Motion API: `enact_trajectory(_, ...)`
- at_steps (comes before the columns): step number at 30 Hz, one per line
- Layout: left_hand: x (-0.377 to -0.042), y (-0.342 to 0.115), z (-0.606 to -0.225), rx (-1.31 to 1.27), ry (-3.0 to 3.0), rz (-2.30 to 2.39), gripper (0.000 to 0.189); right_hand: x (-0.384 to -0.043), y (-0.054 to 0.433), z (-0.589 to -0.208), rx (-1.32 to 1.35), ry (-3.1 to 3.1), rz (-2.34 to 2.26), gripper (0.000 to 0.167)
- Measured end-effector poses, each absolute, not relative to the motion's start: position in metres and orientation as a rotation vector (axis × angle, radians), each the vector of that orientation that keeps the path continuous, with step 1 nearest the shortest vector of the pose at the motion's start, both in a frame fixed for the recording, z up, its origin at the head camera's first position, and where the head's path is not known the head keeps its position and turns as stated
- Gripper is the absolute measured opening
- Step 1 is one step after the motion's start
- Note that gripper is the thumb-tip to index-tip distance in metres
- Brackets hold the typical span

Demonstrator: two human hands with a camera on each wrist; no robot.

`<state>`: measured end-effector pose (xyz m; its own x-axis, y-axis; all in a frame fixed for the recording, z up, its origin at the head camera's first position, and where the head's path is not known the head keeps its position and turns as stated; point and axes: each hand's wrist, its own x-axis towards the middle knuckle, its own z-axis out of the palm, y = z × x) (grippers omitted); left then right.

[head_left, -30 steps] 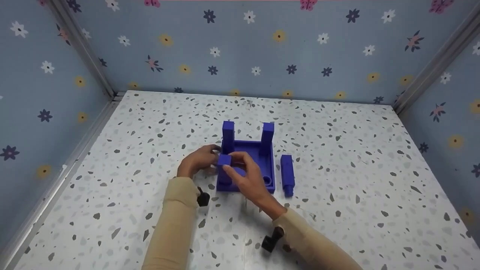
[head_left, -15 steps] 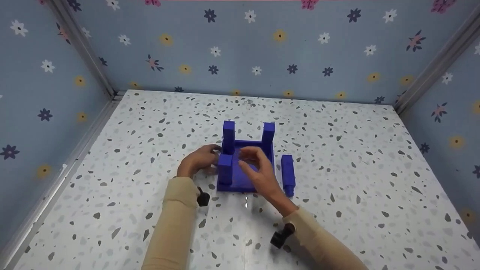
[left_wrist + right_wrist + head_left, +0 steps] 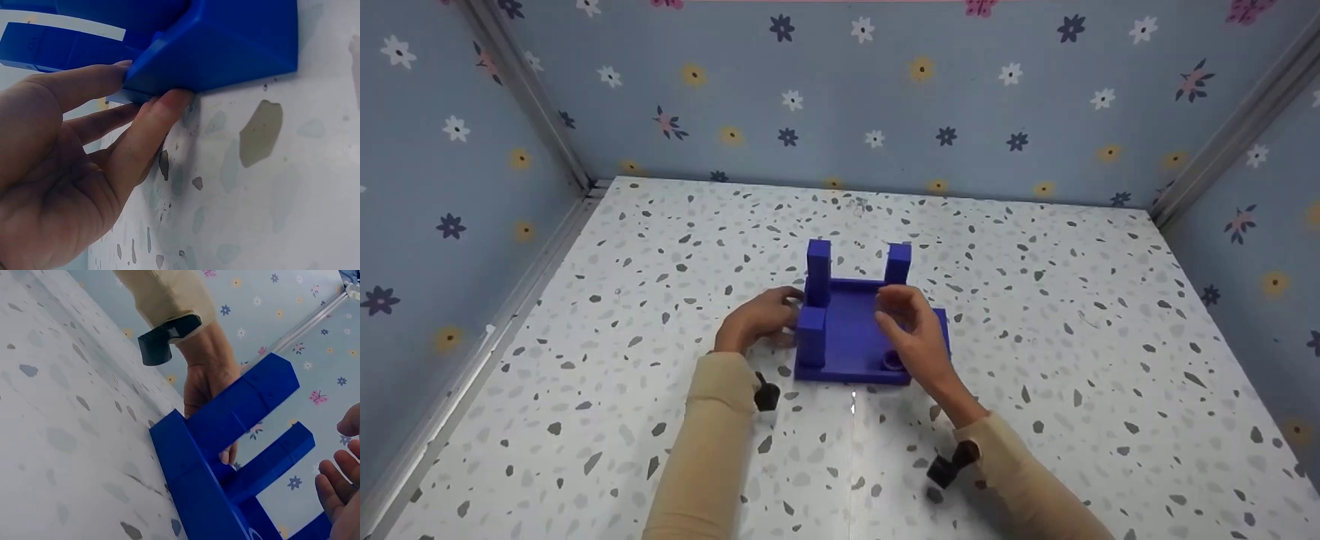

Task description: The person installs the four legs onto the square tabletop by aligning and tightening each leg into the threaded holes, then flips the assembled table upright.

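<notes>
A shallow blue base (image 3: 851,322) lies on the table, rimmed all round. Three square blue legs stand upright in its corners: front left (image 3: 811,337), back left (image 3: 818,270) and back right (image 3: 898,264). At the front right corner shows a round socket (image 3: 892,361). My left hand (image 3: 761,315) holds the base's left side; in the left wrist view its fingertips (image 3: 177,100) meet the blue wall. My right hand (image 3: 919,337) hovers over the base's right side, fingers loosely curved around nothing. Behind it, a loose blue leg (image 3: 942,324) lies mostly hidden.
The speckled white tabletop (image 3: 1035,315) extends around the base. Blue flowered panels (image 3: 855,97) wall it in at the back and sides, joined by metal corner posts (image 3: 1222,127). A black wrist camera (image 3: 952,465) hangs below the right sleeve.
My right hand has let go of the front left leg and moved right across the base, now covering part of the loose leg. My left hand has stayed at the base's left side.
</notes>
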<state>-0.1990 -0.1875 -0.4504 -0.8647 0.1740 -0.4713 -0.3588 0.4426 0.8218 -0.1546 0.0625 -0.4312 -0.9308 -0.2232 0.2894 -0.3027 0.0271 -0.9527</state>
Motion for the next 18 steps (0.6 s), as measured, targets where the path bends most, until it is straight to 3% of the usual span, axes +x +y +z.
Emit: enact_trajectory(18, -0.199, -0.187, -0.448, -0.154, 2.202, 1.422, 0.058, -0.171, 0.105, -0.448, 0.304, -2.329, 1.984, 0.043)
